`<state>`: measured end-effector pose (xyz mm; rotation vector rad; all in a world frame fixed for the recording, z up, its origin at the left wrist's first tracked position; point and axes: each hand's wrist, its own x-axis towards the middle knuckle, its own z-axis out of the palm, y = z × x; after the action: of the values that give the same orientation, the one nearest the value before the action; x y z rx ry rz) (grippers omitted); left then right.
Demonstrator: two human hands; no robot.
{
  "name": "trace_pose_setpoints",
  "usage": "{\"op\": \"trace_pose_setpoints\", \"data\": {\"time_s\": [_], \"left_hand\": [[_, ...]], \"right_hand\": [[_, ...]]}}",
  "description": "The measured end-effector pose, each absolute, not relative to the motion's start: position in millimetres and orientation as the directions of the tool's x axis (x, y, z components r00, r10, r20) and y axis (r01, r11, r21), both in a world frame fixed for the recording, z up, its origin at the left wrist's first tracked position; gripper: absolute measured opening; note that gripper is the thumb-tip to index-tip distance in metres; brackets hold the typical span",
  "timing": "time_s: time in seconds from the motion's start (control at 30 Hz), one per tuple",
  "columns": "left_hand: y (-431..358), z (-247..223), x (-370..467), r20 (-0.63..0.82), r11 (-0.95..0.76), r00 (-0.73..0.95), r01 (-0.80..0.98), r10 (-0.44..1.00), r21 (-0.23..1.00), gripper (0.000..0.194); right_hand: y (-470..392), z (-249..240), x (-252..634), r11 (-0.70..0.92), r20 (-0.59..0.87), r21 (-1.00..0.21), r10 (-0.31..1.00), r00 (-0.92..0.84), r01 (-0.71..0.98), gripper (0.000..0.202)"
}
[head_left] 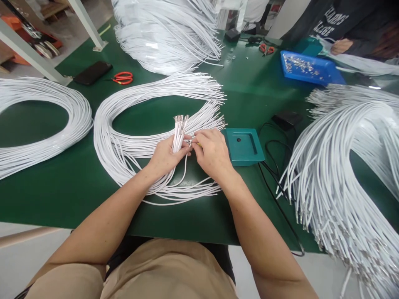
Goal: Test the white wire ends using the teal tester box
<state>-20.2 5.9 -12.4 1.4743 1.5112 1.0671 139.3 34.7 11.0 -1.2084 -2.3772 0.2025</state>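
Observation:
My left hand is closed round a bundle of white wires whose metal-tipped ends point up. Its thumb and forefinger also pinch the end of one wire that curves down below the hand. Fingertip to fingertip with it, my right hand is closed in a pinch at that same wire end, where a small yellow thing shows between the fingers; its kind is too small to make out. Beneath both hands lies a large coil of white wires, its cut ends fanning to the right.
A teal square tray-like device with black cables sits right of my hands. More wire coils lie left, behind and right. Red-handled scissors, a black case and a blue tray of small parts stand farther back. A co-worker's hand shows.

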Motion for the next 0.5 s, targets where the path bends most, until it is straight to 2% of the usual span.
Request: {"op": "trace_pose_setpoints", "data": {"time_s": [0.1, 0.17, 0.3, 0.5], "left_hand": [[10, -17, -21, -0.023, 0.037, -0.052, 0.290, 0.998, 0.956, 0.031], [12, -19, -21, -0.050, 0.061, -0.055, 0.221, 0.997, 0.973, 0.032], [15, -21, -22, -0.069, 0.079, -0.058, 0.197, 0.996, 0.977, 0.029], [18, -18, -22, -0.109, 0.133, -0.101, 0.265, 0.989, 0.955, 0.028]], "right_hand": [[39, 10, 146, 0.584, 0.336, -0.173, 0.792, -0.510, 0.793, 0.019], [44, 9, 151, 0.553, 0.296, -0.110, 0.811, -0.504, 0.826, 0.017], [51, 8, 159, 0.584, 0.208, -0.076, 0.802, -0.560, 0.808, 0.014], [55, 4, 161, 0.611, 0.265, -0.046, 0.770, -0.580, 0.790, 0.022]]}}
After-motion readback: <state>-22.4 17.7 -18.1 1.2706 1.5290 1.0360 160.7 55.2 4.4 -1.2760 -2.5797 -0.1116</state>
